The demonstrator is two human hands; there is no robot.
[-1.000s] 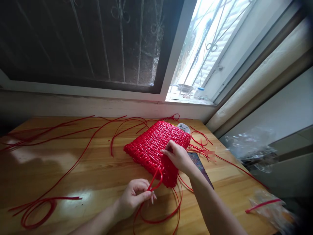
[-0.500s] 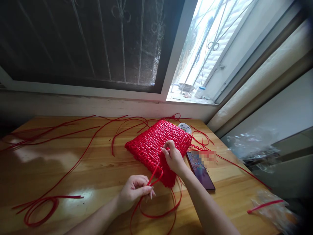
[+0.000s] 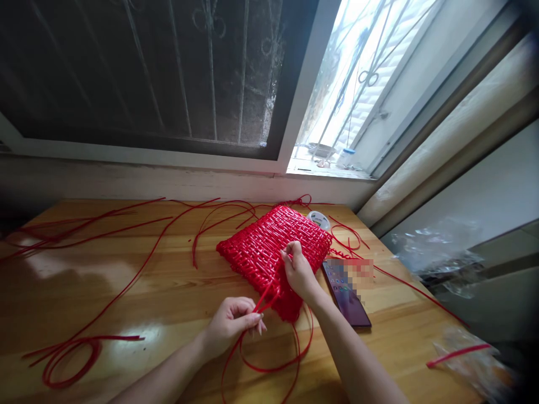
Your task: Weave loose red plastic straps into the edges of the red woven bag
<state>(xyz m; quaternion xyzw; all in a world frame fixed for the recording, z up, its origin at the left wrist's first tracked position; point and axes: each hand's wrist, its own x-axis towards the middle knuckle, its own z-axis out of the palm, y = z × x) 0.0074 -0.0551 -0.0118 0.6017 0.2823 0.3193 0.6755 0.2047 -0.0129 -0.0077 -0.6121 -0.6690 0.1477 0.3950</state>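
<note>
A glossy red woven basket [image 3: 265, 238] lies tilted on the wooden table in front of me. My left hand [image 3: 238, 322] is closed at its near side, thumb and fingers pinching a red plastic strip [image 3: 265, 297]. Two lengths of that strip run from the pinch up to the basket's lower edge, and its slack hangs in loops below. Against the upper face of the weave, my right hand [image 3: 298, 272] is closed with its fingertips pinched together. A bit of red strip shows at those fingertips, and the palm hides part of the basket.
A phone [image 3: 347, 294] lies right of the basket, near my right forearm. Behind the basket is a white tape roll [image 3: 319, 220]. Loose red strips [image 3: 138, 272] cross the table, with a coil [image 3: 69, 365] at front left. Crumpled clear plastic [image 3: 471, 359] sits at the right edge.
The loop between my left hand and the basket has drawn narrower and tighter. My right hand and the basket have shifted slightly right.
</note>
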